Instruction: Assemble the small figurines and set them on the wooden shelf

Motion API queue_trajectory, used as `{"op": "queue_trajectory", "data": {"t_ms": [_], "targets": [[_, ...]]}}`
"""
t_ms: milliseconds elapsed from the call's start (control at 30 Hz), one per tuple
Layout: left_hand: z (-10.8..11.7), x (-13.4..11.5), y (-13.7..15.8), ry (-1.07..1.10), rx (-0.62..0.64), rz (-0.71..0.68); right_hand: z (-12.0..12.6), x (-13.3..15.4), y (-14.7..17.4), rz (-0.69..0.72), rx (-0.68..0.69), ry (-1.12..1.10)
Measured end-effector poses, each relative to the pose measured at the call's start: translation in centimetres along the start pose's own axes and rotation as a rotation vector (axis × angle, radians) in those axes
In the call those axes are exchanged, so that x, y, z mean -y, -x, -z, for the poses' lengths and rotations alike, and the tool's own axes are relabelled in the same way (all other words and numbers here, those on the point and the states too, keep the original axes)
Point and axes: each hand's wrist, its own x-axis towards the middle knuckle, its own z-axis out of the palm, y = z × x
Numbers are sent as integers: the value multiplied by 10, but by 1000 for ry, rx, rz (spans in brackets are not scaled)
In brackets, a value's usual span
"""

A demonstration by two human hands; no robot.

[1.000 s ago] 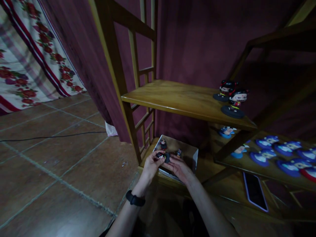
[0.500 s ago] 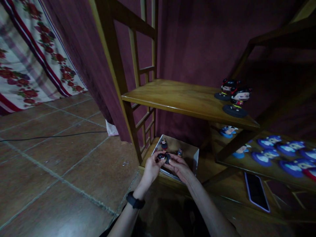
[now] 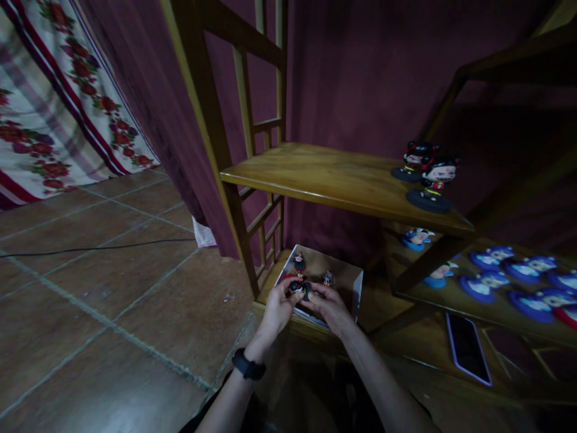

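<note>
Between my two hands is a small black-haired figurine [image 3: 297, 288] on a dark round base. My left hand [image 3: 278, 308] pinches its head end, and my right hand [image 3: 330, 305] grips it by the base. Both are held over the near side of a shallow box [image 3: 349, 270] with white walls, standing on the low shelf. Inside the box, a figurine with a dark base [image 3: 299, 261] is at the back left. Another small figurine [image 3: 327, 278] lies just beyond my right fingers. My fingers hide part of the held figurine.
Two black-haired figurines [image 3: 433, 183] stand at the right end of the upper wooden shelf [image 3: 324, 171]. Several blue-based figurines [image 3: 484, 285] sit on the right-hand shelf, with a phone [image 3: 469, 349] below them. A wooden upright [image 3: 216, 138] rises on the left, beside a purple curtain [image 3: 148, 90].
Both hands stay over the box with the figurine between them. Its position and the fingers have shifted only very slightly.
</note>
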Motion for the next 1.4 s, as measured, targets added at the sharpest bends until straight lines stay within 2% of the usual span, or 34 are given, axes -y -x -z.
{"op": "queue_trajectory", "data": {"t_ms": [233, 367, 633, 800, 967, 1233, 1400], "targets": [[0, 4, 2, -112, 96, -39, 8, 2, 2, -91, 25, -9], [1, 8, 1, -169, 96, -46, 10, -3, 0, -107, 14, -38], [11, -1, -16, -27, 52, 18, -6, -6, -10, -120, 47, -295], [16, -5, -16, -3, 77, 34, -2, -6, -13, -117, 49, -337], [12, -4, -15, 44, 17, 45, 2, -6, -15, -112, 70, -376], [0, 2, -9, 255, 50, 234, -5, -2, -12, -55, 52, -231], [-4, 11, -10, 248, 12, 237, 4, -17, -18, -33, -50, -19]]}}
